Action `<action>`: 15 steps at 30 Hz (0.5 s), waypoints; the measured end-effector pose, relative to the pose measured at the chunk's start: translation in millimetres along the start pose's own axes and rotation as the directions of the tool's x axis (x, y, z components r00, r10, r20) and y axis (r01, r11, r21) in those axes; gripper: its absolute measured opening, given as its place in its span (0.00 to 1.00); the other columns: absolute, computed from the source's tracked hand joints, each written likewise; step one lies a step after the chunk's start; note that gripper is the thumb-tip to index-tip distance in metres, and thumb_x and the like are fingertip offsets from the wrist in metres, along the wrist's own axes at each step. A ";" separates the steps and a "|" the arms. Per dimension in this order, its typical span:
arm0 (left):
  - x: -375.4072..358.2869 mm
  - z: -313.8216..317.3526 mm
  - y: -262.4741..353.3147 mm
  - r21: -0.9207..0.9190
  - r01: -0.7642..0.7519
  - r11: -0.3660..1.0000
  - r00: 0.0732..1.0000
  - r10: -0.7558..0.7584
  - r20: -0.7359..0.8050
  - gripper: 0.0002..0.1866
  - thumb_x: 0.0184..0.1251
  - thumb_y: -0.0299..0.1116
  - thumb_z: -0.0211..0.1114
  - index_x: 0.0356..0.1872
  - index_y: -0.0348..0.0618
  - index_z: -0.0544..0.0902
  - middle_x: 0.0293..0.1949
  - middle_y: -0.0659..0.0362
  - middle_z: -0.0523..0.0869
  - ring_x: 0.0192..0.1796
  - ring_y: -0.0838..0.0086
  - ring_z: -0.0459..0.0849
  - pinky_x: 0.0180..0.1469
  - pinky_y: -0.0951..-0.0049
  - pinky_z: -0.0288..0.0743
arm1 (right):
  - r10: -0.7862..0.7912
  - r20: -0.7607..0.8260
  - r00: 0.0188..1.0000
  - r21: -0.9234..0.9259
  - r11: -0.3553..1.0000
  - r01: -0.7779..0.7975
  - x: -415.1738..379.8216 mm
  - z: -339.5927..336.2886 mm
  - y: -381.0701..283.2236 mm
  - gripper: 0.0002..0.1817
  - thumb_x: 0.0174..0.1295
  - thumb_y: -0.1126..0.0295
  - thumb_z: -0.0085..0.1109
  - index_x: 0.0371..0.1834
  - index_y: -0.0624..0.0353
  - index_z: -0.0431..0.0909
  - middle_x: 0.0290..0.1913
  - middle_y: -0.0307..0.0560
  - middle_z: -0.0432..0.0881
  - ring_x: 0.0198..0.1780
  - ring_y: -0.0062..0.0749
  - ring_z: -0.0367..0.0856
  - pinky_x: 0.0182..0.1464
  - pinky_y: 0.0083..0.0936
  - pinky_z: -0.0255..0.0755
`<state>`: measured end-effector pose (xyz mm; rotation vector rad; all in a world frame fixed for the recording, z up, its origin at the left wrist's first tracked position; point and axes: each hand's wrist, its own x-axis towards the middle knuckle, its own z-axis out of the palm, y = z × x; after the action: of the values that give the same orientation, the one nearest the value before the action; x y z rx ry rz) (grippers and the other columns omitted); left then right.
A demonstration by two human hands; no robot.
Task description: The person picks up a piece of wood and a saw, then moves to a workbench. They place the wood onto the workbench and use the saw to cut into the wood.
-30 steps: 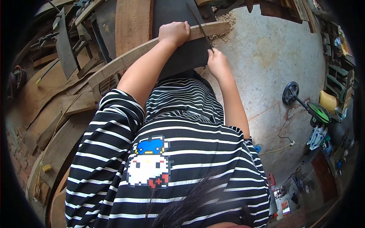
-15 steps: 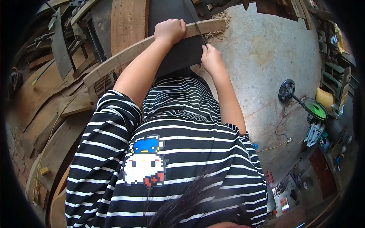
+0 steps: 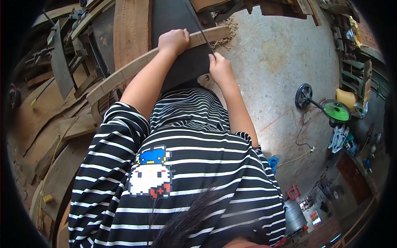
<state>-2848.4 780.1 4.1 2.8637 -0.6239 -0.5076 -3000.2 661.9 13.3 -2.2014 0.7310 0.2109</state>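
Note:
A long narrow wooden strip lies slantwise across a dark flat surface. My left hand is closed over the strip with the fingers wrapped around its far edge. To the right of it, my right hand grips the near end of a saw, whose thin dark blade shows edge-on and crosses the strip near its right end. The saw's handle is hidden inside my fist. The strip's free end sticks out past the blade.
A broad brown board lies on the dark surface. Wood shavings lie on the concrete floor. Stacked planks crowd the left. At right stand a green fan and a yellow jerrycan; a cord trails below.
The whole view has shifted, so most things sit further left. The saw blade has shifted slightly along its length, and both hands keep their grip.

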 end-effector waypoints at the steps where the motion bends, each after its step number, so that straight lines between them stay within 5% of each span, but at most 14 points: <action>1: 0.0 -1.7 0.5 -0.003 -0.001 1.000 1.000 0.002 0.017 0.25 0.70 0.45 0.44 0.28 0.42 0.87 0.31 0.49 0.87 0.35 0.55 0.87 0.41 0.58 0.80 | -0.023 -0.078 0.997 0.105 0.994 0.031 -5.5 -2.5 3.6 0.16 0.69 0.60 0.46 0.35 0.64 0.75 0.34 0.70 0.79 0.42 0.68 0.77 0.41 0.52 0.71; 4: 1.6 0.1 -0.3 -0.001 -0.012 1.000 1.000 0.012 0.021 0.25 0.70 0.45 0.44 0.29 0.42 0.87 0.31 0.48 0.87 0.35 0.54 0.87 0.41 0.58 0.80 | 0.001 -0.184 0.983 0.220 0.975 0.041 -19.7 -17.0 26.3 0.19 0.71 0.57 0.44 0.35 0.64 0.74 0.32 0.70 0.79 0.40 0.68 0.77 0.40 0.51 0.71; 10: 1.2 -3.1 1.3 0.000 0.000 1.000 0.999 0.000 0.050 0.26 0.70 0.45 0.43 0.29 0.41 0.87 0.32 0.47 0.87 0.36 0.54 0.87 0.43 0.58 0.80 | 0.086 -0.138 0.987 0.089 0.993 -0.074 -23.2 -26.4 82.6 0.19 0.72 0.57 0.42 0.39 0.63 0.73 0.30 0.70 0.79 0.38 0.68 0.78 0.36 0.50 0.70; 13: 2.2 -1.4 0.9 0.005 0.000 1.000 0.998 -0.001 0.056 0.26 0.70 0.45 0.43 0.28 0.41 0.87 0.32 0.47 0.87 0.36 0.54 0.87 0.43 0.58 0.80 | 0.066 -0.185 0.981 0.148 0.988 -0.038 -22.8 -36.8 69.0 0.19 0.72 0.57 0.41 0.39 0.62 0.74 0.31 0.69 0.79 0.39 0.67 0.78 0.36 0.50 0.70; 15: 2.3 -0.4 0.6 0.005 0.002 1.000 0.999 -0.003 0.053 0.26 0.70 0.45 0.43 0.28 0.41 0.87 0.32 0.47 0.87 0.36 0.54 0.87 0.43 0.58 0.80 | 0.112 -0.278 0.954 0.350 0.937 -0.008 -23.3 -39.2 52.4 0.19 0.72 0.56 0.40 0.39 0.62 0.74 0.32 0.68 0.80 0.39 0.66 0.78 0.37 0.51 0.70</action>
<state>-2846.5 778.6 3.9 2.8649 -0.6311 -0.5845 -3052.3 615.9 14.9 -1.8907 0.9239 -0.2092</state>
